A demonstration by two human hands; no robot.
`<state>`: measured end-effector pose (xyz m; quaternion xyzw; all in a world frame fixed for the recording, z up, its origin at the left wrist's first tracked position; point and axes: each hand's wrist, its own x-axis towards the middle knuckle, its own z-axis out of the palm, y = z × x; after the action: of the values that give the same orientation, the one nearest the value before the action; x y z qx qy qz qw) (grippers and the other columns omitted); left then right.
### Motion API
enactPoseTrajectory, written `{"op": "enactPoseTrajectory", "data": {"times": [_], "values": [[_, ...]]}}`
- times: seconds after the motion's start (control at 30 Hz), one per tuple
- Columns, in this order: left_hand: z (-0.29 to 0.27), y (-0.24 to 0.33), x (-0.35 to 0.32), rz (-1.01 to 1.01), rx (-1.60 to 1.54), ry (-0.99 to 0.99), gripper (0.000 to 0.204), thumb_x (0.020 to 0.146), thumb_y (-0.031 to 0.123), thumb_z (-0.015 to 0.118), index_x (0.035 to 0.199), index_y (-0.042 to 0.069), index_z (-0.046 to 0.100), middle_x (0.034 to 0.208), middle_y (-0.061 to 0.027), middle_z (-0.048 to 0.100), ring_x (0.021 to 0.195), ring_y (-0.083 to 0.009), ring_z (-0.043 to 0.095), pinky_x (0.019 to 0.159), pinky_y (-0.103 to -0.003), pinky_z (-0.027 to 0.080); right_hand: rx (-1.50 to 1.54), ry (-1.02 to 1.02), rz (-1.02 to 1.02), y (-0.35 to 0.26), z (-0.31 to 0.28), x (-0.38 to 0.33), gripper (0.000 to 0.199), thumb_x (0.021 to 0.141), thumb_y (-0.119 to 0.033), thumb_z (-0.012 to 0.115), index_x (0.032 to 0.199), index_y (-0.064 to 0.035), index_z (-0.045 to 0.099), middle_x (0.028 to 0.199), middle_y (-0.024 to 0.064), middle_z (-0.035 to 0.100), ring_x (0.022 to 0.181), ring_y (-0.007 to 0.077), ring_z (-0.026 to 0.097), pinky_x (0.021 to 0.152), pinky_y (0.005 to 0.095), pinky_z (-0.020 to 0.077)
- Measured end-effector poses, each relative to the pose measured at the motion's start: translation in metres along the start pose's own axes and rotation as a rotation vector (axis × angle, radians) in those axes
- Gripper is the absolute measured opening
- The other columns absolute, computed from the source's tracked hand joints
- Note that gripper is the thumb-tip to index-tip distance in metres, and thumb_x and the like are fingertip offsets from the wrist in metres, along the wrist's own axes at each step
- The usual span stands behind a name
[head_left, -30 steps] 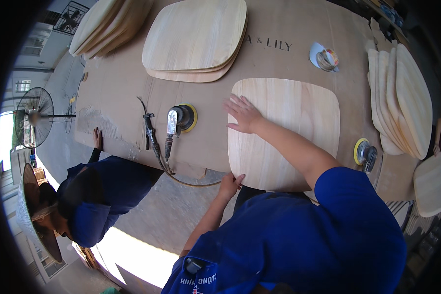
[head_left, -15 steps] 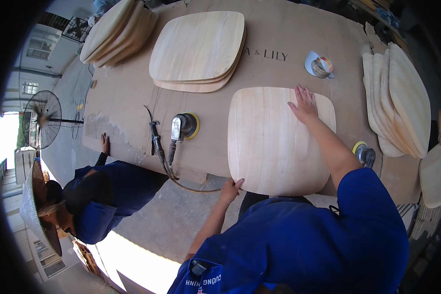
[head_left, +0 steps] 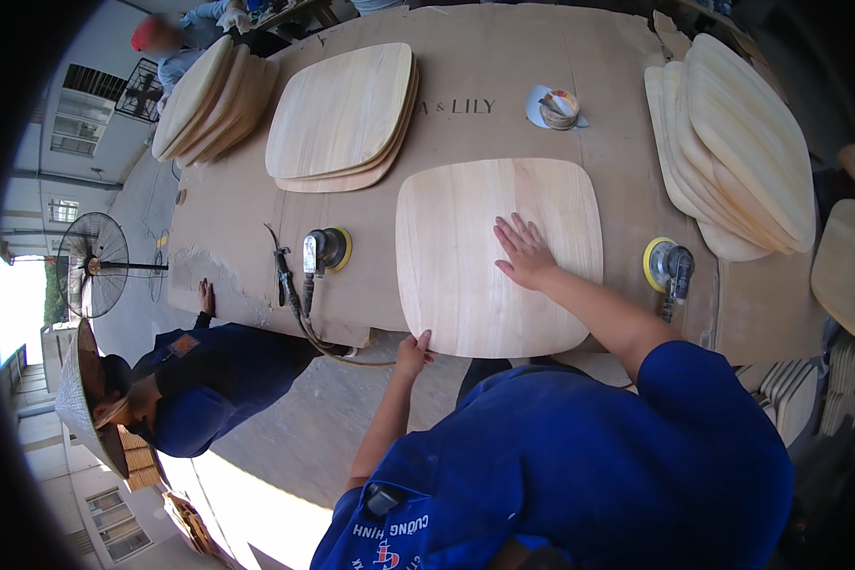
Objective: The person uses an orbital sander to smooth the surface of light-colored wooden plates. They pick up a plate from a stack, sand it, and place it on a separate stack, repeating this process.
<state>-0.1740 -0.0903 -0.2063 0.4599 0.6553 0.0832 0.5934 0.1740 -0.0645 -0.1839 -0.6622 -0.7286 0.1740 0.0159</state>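
A broad counter (head_left: 375,218) covered in brown, creased sheeting stands over a grey concrete floor (head_left: 342,404), with a black wire-caged pedestal fan (head_left: 93,266) off to the left. A pale wooden board with rounded corners (head_left: 475,247) lies flat at the counter's near edge, in front of the person.

The left hand (head_left: 413,354) grips the board's near left corner, thumb on top; the right hand (head_left: 527,255) rests on its face, fingers open and spread.

Bare sheeting separates the board from a silver-and-black sander with a round yellow pad (head_left: 332,249) on the left and another yellow-padded sander (head_left: 676,266) on the right. Straight grain streaks the board; a stack of similar boards (head_left: 342,109) sits farther back.
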Motion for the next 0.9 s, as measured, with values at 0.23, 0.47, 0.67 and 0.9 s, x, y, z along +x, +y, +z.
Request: {"op": "enactPoseTrajectory", "data": {"times": [0.23, 0.47, 0.67, 0.9], "values": [[0.017, -0.001, -0.006, -0.145, -0.200, 0.100, 0.051, 0.096, 0.048, 0.051, 0.111, -0.001, 0.056, 0.085, -0.0112, 0.068, 0.064, -0.0201, 0.066, 0.056, -0.031, 0.052, 0.040, -0.044, -0.242, 0.016, -0.003, -0.028, 0.074, 0.093, -0.049, 0.049, 0.150, -0.0101, 0.022, 0.158, 0.0067, 0.015, 0.147, 0.0304, 0.006, 0.118, 0.0481, 0.0097], [0.071, 0.007, -0.025, -0.284, -0.727, -0.022, 0.050, 0.095, 0.045, 0.055, 0.126, 0.006, 0.050, 0.115, -0.0129, 0.061, 0.099, -0.0252, 0.062, 0.075, -0.038, 0.055, -0.008, -0.043, -0.099, 0.085, -0.011, -0.099, 0.081, 0.089, -0.049, 0.055, 0.148, -0.0035, 0.023, 0.157, 0.0113, 0.017, 0.146, 0.0316, 0.010, 0.118, 0.0457, 0.0160], [0.062, 0.050, -0.079, -0.165, -0.951, -0.126, 0.051, 0.095, 0.037, 0.053, 0.129, 0.000, 0.045, 0.111, -0.0182, 0.063, 0.091, -0.0299, 0.068, 0.068, -0.037, 0.062, 0.538, 0.314, 0.508, 0.091, -0.026, -0.139, 0.077, 0.086, -0.038, 0.065, 0.141, 0.0016, 0.031, 0.148, 0.0197, 0.030, 0.134, 0.0349, 0.036, 0.110, 0.0443, 0.0319], [0.050, 0.139, -0.116, 0.030, -0.885, -0.233, 0.046, 0.094, 0.026, 0.052, 0.123, -0.008, 0.045, 0.104, -0.0225, 0.065, 0.081, -0.0304, 0.069, 0.065, -0.035, 0.062, 2.128, 0.055, 0.773, 0.090, -0.093, -0.151, 0.049, 0.092, -0.022, 0.060, 0.131, 0.0023, 0.046, 0.127, 0.0158, 0.057, 0.117, 0.0272, 0.055, 0.099, 0.0410, 0.0458]]}}
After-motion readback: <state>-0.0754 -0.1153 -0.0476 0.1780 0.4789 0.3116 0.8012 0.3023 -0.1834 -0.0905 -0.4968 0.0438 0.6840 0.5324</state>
